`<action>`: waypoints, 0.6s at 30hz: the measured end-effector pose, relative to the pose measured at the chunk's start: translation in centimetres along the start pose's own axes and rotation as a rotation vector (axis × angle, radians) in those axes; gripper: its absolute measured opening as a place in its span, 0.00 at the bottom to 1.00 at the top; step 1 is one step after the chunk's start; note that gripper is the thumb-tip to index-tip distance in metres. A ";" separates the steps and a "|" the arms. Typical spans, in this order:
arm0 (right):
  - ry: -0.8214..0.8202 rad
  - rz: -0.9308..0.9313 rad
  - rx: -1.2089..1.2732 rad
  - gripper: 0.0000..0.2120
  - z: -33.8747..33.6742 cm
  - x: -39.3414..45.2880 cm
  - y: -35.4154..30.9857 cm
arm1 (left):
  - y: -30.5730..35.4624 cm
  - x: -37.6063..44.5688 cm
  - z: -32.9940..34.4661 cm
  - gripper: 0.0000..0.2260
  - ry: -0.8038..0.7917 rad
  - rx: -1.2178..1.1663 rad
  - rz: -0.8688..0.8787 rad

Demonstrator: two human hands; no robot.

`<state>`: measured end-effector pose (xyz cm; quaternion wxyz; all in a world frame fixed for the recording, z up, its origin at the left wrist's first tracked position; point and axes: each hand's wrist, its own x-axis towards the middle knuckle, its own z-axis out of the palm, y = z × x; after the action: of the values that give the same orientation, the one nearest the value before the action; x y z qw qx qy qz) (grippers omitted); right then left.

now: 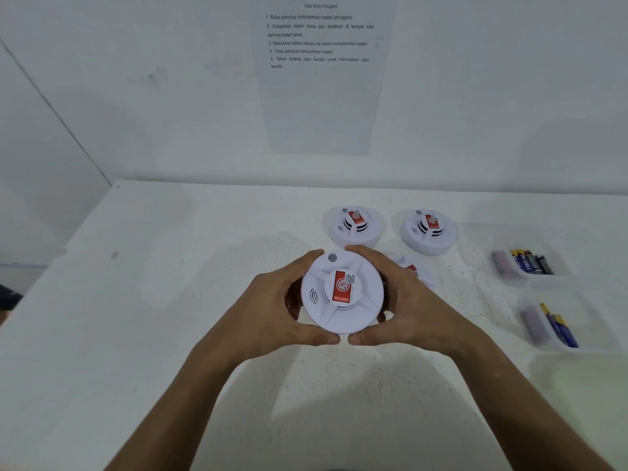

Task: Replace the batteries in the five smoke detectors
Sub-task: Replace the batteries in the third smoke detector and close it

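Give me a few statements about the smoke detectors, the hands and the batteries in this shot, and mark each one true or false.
1. Both hands grip one smoke detector. True: left hand, right hand.
2. The held detector shows its open battery compartment. False: its labelled front faces the camera.
3. Two detectors sit beyond the held one. True.
4. The batteries lie loose on the left of the table. False: they lie in clear trays on the right.
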<state>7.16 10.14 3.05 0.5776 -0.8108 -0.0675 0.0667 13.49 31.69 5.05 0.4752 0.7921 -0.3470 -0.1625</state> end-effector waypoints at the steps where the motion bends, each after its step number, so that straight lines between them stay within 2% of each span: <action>1: -0.001 0.001 -0.003 0.46 0.0 0.0 0.1 | -0.1 0.0 0.0 0.36 -0.001 -0.002 0.000; 18: 0.025 -0.017 -0.008 0.45 0.5 1.3 0.1 | -1.9 0.4 -0.9 0.38 0.045 0.029 0.016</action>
<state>8.37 10.82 2.73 0.5756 -0.8134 -0.0674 0.0516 15.02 32.61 3.90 0.4728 0.7994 -0.3449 -0.1359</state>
